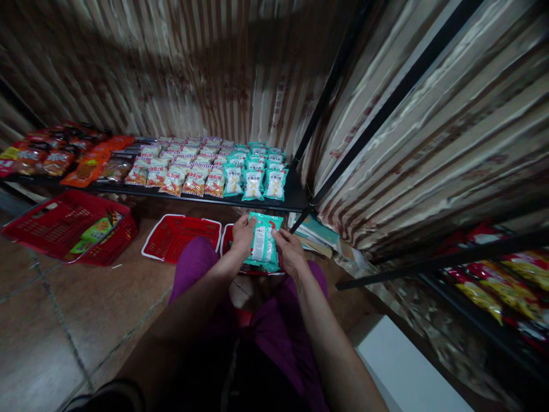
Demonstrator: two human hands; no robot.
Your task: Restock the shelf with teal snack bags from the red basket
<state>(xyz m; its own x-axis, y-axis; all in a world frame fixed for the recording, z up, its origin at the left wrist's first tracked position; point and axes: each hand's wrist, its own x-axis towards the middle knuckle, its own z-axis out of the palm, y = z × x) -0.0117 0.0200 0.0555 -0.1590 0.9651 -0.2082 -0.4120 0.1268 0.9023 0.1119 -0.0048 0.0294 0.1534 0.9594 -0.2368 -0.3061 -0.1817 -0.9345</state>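
Between my two hands is a teal snack bag [262, 240] with its printed white panel facing up. My left hand [243, 236] is closed on its left edge, thumb on top. My right hand [288, 247] grips the right edge with the thumb and fingers. Beneath it is a red basket [227, 237], mostly hidden, with more teal packaging showing low down. Just beyond, rows of similar teal snack bags [254, 184] stand at the right end of a black shelf [295, 197].
Left along the shelf are white-and-red snack bags [195, 177] and orange packets [96, 163]. On the tiled floor sit a red basket [171, 237] and a larger one [103, 252] holding green packets [96, 230]. Black poles [330, 171], a white box [407, 366] and yellow-red packets [489, 280] are rightward.
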